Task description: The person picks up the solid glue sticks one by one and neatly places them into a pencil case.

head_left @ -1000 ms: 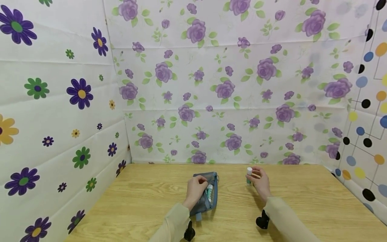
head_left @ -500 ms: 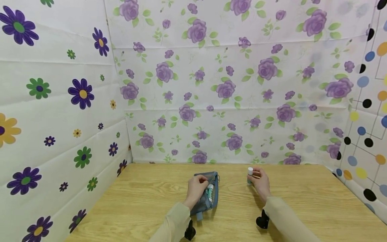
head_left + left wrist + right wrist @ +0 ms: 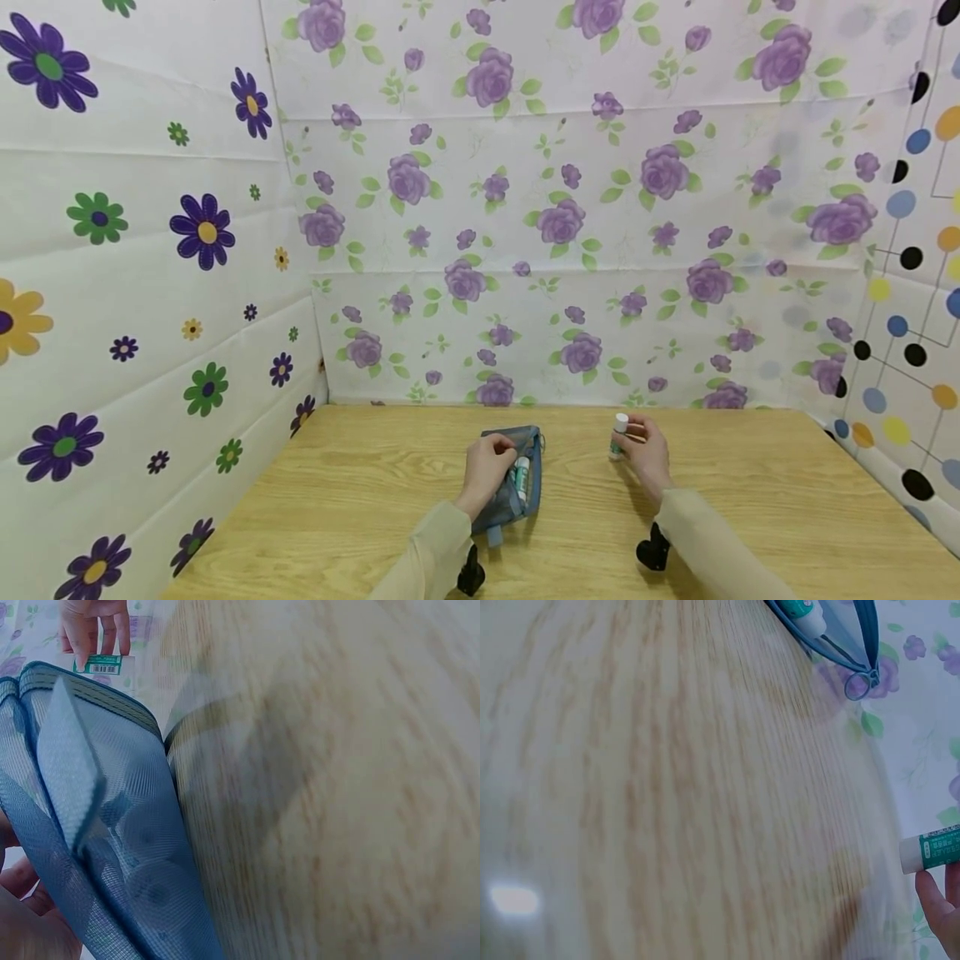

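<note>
A blue mesh zipper pouch [image 3: 535,483] lies open on the wooden table, with a green-and-white glue stick [image 3: 522,478] showing inside. My left hand [image 3: 486,473] grips the pouch's left side, thumb and fingers at its opening. In the left wrist view the pouch [image 3: 139,825] fills the left, with round ends of sticks faint through the mesh. To the right of the pouch, my right hand [image 3: 649,457] holds another glue stick [image 3: 621,423] upright between thumb and fingers, white cap on top. The right wrist view shows this glue stick [image 3: 934,850] at the right edge, label visible.
The wood-grain table [image 3: 360,500] reaches back to a rose-patterned cloth wall [image 3: 558,317]. Side cloths with daisies [image 3: 202,229] and coloured dots [image 3: 911,258] stand left and right. A small metal ring [image 3: 857,685] hangs at the pouch's zipper end.
The glue stick in my right hand has turned and tilted slightly, its lower end now a little further left. My left hand and the pouch hold their place.
</note>
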`<act>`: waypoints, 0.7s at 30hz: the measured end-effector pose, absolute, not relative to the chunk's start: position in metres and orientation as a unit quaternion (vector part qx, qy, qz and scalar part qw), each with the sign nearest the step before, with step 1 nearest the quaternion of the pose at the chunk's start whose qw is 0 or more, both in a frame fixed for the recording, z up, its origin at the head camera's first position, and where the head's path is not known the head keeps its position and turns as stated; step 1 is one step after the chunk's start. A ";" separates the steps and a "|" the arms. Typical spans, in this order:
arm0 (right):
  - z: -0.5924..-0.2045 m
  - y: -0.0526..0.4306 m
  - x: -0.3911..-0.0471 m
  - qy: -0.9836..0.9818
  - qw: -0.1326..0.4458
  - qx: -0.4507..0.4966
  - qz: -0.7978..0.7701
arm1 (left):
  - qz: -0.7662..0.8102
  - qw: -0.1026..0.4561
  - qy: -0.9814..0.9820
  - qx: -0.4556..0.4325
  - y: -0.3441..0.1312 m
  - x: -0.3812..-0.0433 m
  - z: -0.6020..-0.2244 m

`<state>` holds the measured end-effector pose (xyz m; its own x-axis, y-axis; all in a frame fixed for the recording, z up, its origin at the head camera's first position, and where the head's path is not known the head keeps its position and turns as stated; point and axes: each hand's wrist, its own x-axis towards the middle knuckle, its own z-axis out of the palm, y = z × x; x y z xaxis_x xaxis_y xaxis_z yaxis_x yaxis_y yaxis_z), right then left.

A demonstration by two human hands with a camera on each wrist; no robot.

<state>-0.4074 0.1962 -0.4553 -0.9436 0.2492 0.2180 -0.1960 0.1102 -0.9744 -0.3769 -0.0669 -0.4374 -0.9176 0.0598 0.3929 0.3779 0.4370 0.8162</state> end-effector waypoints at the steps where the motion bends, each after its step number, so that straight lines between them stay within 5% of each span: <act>1: -0.454 0.196 -0.407 -0.725 0.167 -0.016 0.668 | -0.514 0.155 -0.834 -0.131 -0.067 -0.377 -0.438; 21: -0.473 0.205 -0.418 -0.699 0.174 0.055 0.692 | -0.510 0.162 -0.835 -0.131 -0.066 -0.375 -0.436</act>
<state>-0.4183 0.2048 -0.4728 -0.9338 0.1634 0.3184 -0.3167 0.0371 -0.9478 -0.3748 -0.0658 -0.4356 -0.9135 0.0539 0.4032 0.3833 0.4457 0.8089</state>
